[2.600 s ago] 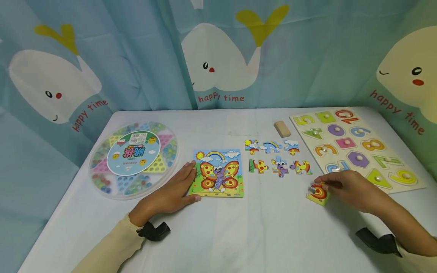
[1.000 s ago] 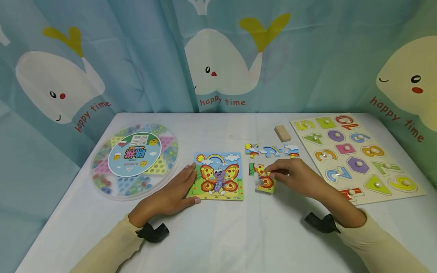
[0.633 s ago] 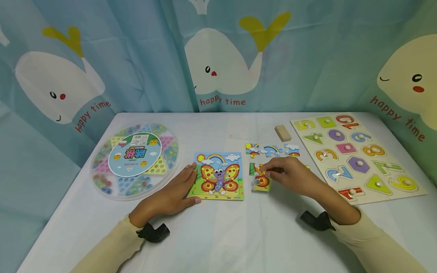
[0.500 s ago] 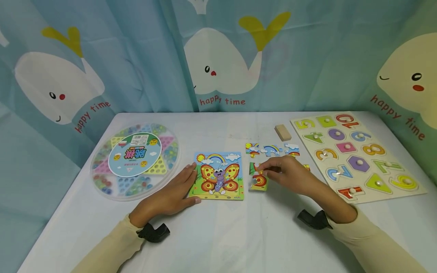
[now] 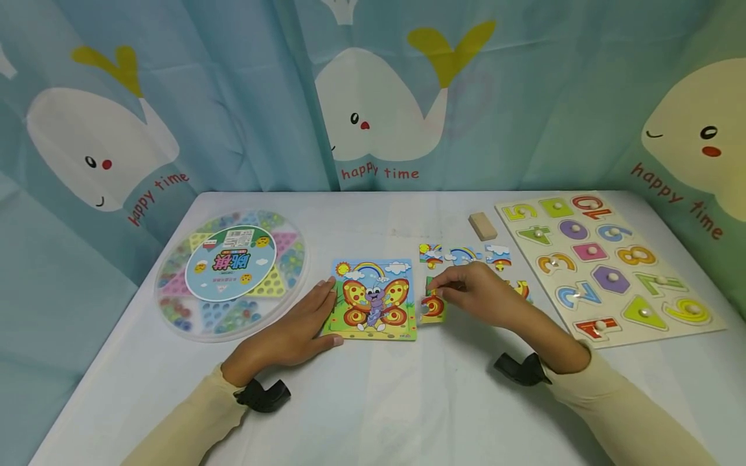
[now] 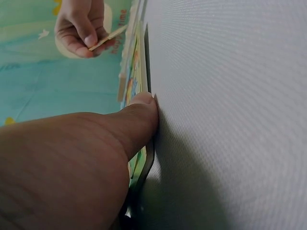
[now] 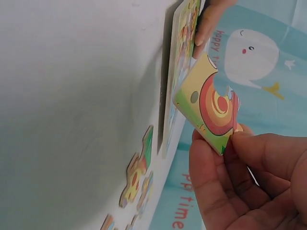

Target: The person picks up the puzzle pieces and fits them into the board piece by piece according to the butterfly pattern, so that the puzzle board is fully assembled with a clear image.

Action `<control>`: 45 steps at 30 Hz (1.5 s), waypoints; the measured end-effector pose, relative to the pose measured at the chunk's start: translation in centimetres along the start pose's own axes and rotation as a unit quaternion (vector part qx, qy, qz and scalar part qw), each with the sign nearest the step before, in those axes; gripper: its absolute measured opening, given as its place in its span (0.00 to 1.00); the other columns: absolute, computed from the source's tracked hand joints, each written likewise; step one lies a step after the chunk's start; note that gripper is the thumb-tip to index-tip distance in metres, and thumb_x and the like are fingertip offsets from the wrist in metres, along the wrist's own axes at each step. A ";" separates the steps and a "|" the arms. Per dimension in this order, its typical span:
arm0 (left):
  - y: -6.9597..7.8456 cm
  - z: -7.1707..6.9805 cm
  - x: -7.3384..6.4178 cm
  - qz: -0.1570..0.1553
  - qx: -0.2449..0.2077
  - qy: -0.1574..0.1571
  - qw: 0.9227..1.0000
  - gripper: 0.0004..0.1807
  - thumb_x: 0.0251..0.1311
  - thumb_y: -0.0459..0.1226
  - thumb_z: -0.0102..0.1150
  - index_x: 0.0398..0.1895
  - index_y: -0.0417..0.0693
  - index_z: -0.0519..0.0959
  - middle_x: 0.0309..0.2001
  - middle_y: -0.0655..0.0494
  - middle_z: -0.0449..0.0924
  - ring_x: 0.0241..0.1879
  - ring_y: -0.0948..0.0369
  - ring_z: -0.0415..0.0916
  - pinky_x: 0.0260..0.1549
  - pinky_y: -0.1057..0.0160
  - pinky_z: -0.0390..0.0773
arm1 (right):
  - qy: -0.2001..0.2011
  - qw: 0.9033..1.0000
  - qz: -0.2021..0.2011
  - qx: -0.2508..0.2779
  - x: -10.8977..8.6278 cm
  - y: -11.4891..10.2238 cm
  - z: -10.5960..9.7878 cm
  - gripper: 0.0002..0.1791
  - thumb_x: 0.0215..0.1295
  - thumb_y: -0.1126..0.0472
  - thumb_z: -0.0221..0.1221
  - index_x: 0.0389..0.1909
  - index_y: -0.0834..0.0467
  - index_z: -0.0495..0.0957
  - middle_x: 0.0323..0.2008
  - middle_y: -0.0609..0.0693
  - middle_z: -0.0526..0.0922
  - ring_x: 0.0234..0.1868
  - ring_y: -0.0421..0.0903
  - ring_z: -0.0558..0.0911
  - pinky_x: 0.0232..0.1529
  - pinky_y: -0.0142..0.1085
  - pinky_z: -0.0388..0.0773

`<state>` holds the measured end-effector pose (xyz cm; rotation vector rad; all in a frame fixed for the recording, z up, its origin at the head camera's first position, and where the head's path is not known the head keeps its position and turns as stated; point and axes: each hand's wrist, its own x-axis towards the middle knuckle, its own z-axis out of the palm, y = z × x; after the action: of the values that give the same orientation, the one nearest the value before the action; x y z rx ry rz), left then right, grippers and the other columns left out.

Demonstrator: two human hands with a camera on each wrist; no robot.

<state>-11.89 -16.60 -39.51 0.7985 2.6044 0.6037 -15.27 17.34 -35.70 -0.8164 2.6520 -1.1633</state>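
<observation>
One puzzle piece (image 7: 208, 112) pinched between the thumb and curled fingers of the right hand (image 5: 479, 294), tilted, held just beside the butterfly board (image 5: 375, 301) at three o'clock as seen from the head camera. Carried in from beside the number board (image 5: 613, 303), far out toward three o'clock, over the last couple of seconds. In the left wrist view, plainly raised off the table (image 5: 373, 395); from above, hard to tell whether touching the butterfly board's edge or slightly apart from it.

Means, most likely, a carry nearly over and a laying-down not yet done: no sign of a loosened pinch, printed side with its red and orange spiral well in sight of the right wrist camera.

Unchanged at the other side: the left hand (image 5: 296, 323), fingers extended and thumb spread wide, fingertips on the butterfly board at about nine o'clock, thumb against its edge near seven. Probably enough to keep it from sliding.

Also unmoved, at two o'clock from the butterfly board: the row of three loose pieces (image 5: 463, 255), and farther out the wood block (image 5: 482, 226). Below that row, toward three o'clock, a partly hidden piece (image 5: 521, 289), now half covered by the right hand. Out at nine o'clock, just beyond the left hand, the round game box (image 5: 230, 262), likewise untouched.
</observation>
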 end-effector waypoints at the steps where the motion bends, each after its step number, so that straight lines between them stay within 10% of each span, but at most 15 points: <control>1: 0.0 0.0 0.0 -0.001 0.001 -0.001 1.000 0.47 0.69 0.52 0.53 0.76 0.35 0.42 0.77 0.46 0.28 0.75 0.51 0.26 0.71 0.51 0.42 | 0.000 1.000 -0.001 0.000 0.1 0.0 0.1 0.09 0.62 0.75 0.59 0.39 0.64 0.85 0.37 0.49 0.86 0.33 0.43 0.79 0.32 0.33 0.78; 45: -0.1 0.0 0.2 0.001 0.009 0.001 1.000 0.47 0.69 0.53 0.53 0.76 0.35 0.42 0.77 0.46 0.28 0.75 0.51 0.27 0.70 0.50 0.42 | -0.076 0.997 0.028 -0.017 3.5 -3.2 4.6 0.12 0.57 0.75 0.61 0.42 0.65 0.85 0.38 0.50 0.83 0.35 0.43 0.77 0.34 0.34 0.76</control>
<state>-12.08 -16.58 -39.59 0.8069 2.6136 0.5837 -15.39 10.75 -36.29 -0.7967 2.5595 -1.0033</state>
